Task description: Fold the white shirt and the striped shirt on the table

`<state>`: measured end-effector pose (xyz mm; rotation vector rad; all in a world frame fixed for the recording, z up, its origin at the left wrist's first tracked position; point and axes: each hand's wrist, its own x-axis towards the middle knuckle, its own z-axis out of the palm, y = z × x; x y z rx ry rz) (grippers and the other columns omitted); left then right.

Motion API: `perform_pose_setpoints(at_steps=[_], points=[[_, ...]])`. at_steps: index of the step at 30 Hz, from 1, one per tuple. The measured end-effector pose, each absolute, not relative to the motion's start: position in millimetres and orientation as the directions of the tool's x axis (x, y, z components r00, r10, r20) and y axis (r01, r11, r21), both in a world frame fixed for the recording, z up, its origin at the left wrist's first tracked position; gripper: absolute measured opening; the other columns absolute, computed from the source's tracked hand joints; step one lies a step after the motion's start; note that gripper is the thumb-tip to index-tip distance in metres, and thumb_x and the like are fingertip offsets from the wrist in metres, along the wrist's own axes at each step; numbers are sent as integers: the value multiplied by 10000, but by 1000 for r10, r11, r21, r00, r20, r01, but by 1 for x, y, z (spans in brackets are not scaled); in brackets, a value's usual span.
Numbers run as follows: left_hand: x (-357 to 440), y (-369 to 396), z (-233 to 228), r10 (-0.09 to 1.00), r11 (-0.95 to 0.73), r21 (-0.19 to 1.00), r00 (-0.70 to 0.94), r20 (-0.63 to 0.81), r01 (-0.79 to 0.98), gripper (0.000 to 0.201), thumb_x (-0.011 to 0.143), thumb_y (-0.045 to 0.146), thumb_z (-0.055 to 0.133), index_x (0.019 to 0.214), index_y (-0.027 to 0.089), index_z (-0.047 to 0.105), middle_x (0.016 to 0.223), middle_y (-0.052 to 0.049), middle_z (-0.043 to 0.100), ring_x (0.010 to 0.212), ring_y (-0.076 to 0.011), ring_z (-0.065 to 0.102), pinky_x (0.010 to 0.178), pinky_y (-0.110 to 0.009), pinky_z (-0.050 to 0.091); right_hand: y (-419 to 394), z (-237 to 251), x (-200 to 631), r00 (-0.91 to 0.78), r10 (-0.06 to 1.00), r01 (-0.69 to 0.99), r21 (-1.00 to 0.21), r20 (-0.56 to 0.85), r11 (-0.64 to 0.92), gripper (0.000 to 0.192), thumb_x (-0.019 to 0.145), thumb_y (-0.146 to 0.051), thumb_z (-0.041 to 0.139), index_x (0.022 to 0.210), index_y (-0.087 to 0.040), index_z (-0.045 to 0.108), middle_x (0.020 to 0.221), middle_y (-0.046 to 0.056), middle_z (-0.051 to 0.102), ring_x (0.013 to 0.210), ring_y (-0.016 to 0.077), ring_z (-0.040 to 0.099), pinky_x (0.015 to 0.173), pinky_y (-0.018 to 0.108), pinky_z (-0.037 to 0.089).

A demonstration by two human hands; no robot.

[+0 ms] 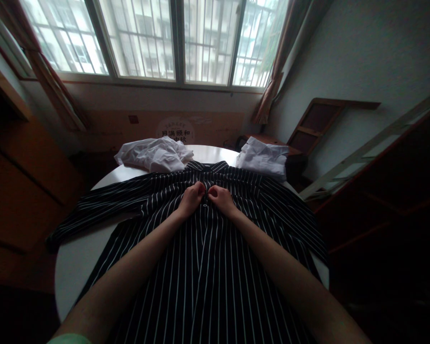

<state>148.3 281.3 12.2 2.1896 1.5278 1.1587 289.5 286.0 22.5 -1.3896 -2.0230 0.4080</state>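
Observation:
A black shirt with white stripes (pixel 215 267) lies spread front up, its collar at the far side and a sleeve out to each side. On its front placket, below the collar, my left hand (pixel 193 197) pinches the fabric with curled fingers. Close beside it my right hand (pixel 220 197) grips the other side of the placket, fingers also closed. The fingertips nearly meet; whatever small part lies between them is hidden. Just below the hands a pale button (pixel 205 205) shows on the placket.
The shirt covers much of a round white table (pixel 69 267). Crumpled white cloth (pixel 154 154) lies at the back left, and a folded white garment (pixel 263 157) at the back right. Beyond are a printed cardboard panel (pixel 129 126), barred windows and a wooden frame (pixel 317 122).

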Motion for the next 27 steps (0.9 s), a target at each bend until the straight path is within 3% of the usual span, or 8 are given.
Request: perform_pose_setpoints(at_steps=[15, 27], points=[[153, 277, 17, 873, -413, 481, 187, 450, 774, 94, 758, 124, 465, 721, 181, 531, 751, -27, 588, 724, -152, 548, 681, -265, 426, 286, 20, 289, -237, 914, 759, -524, 330, 386, 81, 723, -156, 513, 751, -168, 589, 752, 29, 630, 695, 137, 563, 667, 246, 400], [154, 273, 20, 876, -404, 504, 165, 453, 763, 67, 746, 202, 501, 718, 183, 558, 723, -18, 604, 695, -149, 560, 649, -254, 421, 286, 20, 288, -233, 916, 752, -536, 327, 383, 54, 729, -171, 536, 742, -164, 589, 747, 30, 626, 682, 134, 560, 649, 244, 396]])
